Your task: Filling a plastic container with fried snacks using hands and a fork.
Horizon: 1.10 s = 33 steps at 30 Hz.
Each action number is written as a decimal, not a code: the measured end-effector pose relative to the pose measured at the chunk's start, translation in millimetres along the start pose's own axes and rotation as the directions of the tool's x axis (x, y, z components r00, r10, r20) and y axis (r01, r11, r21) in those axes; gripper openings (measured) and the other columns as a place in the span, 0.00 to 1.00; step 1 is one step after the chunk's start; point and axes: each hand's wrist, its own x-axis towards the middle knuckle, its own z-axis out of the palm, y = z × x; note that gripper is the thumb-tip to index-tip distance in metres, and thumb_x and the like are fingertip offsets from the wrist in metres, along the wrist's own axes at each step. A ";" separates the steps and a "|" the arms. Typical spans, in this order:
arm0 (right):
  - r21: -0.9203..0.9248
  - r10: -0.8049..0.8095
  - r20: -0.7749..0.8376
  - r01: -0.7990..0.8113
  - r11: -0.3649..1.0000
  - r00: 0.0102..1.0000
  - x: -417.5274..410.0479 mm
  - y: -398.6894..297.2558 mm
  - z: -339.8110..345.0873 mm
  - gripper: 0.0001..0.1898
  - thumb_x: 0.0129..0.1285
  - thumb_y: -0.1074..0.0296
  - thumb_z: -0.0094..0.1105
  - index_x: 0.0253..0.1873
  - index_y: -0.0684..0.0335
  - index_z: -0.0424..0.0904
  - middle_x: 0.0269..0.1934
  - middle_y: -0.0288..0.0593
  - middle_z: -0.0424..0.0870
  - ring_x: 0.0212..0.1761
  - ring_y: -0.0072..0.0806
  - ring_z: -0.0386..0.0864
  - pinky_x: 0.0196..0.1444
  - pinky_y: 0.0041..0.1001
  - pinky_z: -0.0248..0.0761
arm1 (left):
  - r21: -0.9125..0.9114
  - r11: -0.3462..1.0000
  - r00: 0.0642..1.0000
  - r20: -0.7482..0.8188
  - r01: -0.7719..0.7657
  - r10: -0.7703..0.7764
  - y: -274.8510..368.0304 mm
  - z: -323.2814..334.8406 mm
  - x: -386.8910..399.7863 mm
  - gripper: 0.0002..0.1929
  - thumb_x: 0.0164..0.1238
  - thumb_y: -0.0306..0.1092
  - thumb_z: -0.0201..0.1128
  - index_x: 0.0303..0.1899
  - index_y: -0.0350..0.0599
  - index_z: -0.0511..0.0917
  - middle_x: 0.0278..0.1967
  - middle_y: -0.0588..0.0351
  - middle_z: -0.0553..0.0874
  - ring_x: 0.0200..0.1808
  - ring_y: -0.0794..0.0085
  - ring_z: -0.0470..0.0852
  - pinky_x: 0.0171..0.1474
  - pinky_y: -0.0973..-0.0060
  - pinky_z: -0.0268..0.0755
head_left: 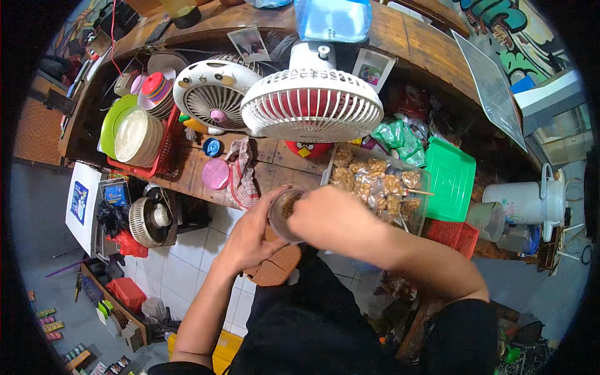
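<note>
My left hand is wrapped around a clear round plastic container with brown contents inside. My right hand is at the container's mouth, and its fingertips are hidden, so whether they hold anything cannot be seen. Just beyond my right hand stands a clear plastic box filled with small bags of brown snacks. A striped cloth and a pink round lid lie on the wooden counter past my left hand, near a blue lid.
Two white fans stand at the back of the counter. A red basket of stacked bowls is to the left. At the right are a green lid, a red basket and a white jug. A brown stool seat is below.
</note>
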 end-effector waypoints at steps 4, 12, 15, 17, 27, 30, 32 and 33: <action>-0.087 -0.093 0.147 0.107 0.990 0.985 29.0 -14.6 15.7 0.09 0.60 0.68 0.67 0.41 0.64 0.91 0.38 0.47 0.92 0.42 0.45 0.92 0.42 0.44 0.84 | 0.034 0.999 0.999 0.028 -0.019 0.018 4.9 -1.6 0.2 0.48 0.54 0.29 0.81 0.77 0.47 0.62 0.70 0.42 0.77 0.72 0.45 0.76 0.72 0.57 0.72; 0.007 -0.107 0.434 0.115 0.993 0.894 68.2 -6.8 12.5 0.12 0.62 0.69 0.64 0.48 0.62 0.91 0.44 0.53 0.92 0.46 0.46 0.91 0.44 0.46 0.82 | 0.027 0.999 0.998 0.052 -0.041 0.039 5.9 -7.2 7.2 0.49 0.55 0.36 0.83 0.77 0.46 0.61 0.72 0.44 0.75 0.74 0.50 0.74 0.76 0.59 0.67; 0.013 -0.100 0.462 0.106 0.994 0.881 74.4 -5.5 18.9 0.12 0.63 0.69 0.64 0.48 0.62 0.91 0.43 0.53 0.92 0.45 0.46 0.91 0.45 0.45 0.82 | 0.013 0.997 0.996 0.049 -0.076 0.075 0.6 -7.8 7.3 0.49 0.56 0.34 0.82 0.77 0.44 0.61 0.72 0.43 0.75 0.75 0.51 0.74 0.76 0.60 0.66; 0.014 -0.097 0.474 0.103 0.995 0.875 80.6 -7.1 23.6 0.12 0.63 0.69 0.64 0.49 0.62 0.90 0.43 0.53 0.92 0.45 0.45 0.90 0.46 0.45 0.82 | 0.018 0.996 0.994 0.067 -0.083 0.082 -1.0 -8.5 7.8 0.49 0.56 0.33 0.81 0.77 0.43 0.60 0.71 0.41 0.75 0.75 0.51 0.74 0.76 0.60 0.66; 0.065 -0.079 0.551 0.052 0.997 0.831 94.0 6.9 35.4 0.13 0.63 0.69 0.62 0.51 0.62 0.90 0.41 0.53 0.91 0.43 0.44 0.90 0.48 0.41 0.81 | 0.026 0.972 0.970 0.077 -0.233 0.231 -12.2 -12.8 18.3 0.48 0.55 0.32 0.81 0.75 0.44 0.60 0.68 0.39 0.76 0.72 0.44 0.75 0.72 0.56 0.70; 0.067 -0.050 0.567 0.014 0.998 0.822 81.7 19.1 26.7 0.14 0.64 0.69 0.62 0.51 0.62 0.89 0.40 0.53 0.91 0.43 0.44 0.90 0.49 0.40 0.81 | -0.005 0.966 0.962 0.092 -0.257 0.257 -18.7 -11.5 21.5 0.48 0.56 0.33 0.81 0.76 0.44 0.59 0.69 0.37 0.76 0.74 0.47 0.75 0.74 0.58 0.68; 0.132 0.005 0.558 -0.095 0.987 0.830 62.9 16.9 8.3 0.16 0.65 0.70 0.60 0.55 0.58 0.88 0.43 0.53 0.91 0.46 0.43 0.89 0.52 0.39 0.80 | -0.012 0.955 0.949 0.105 -0.298 0.297 -18.2 -13.5 22.1 0.48 0.57 0.35 0.80 0.76 0.44 0.58 0.69 0.37 0.77 0.74 0.49 0.75 0.74 0.59 0.68; 0.200 0.052 0.548 -0.191 0.961 0.835 41.9 1.6 -27.1 0.18 0.66 0.70 0.58 0.59 0.55 0.87 0.46 0.52 0.91 0.49 0.43 0.88 0.55 0.39 0.79 | -0.034 0.971 0.963 0.123 -0.236 0.239 -17.1 -14.9 20.4 0.49 0.57 0.34 0.81 0.77 0.44 0.58 0.70 0.37 0.76 0.75 0.49 0.74 0.75 0.59 0.66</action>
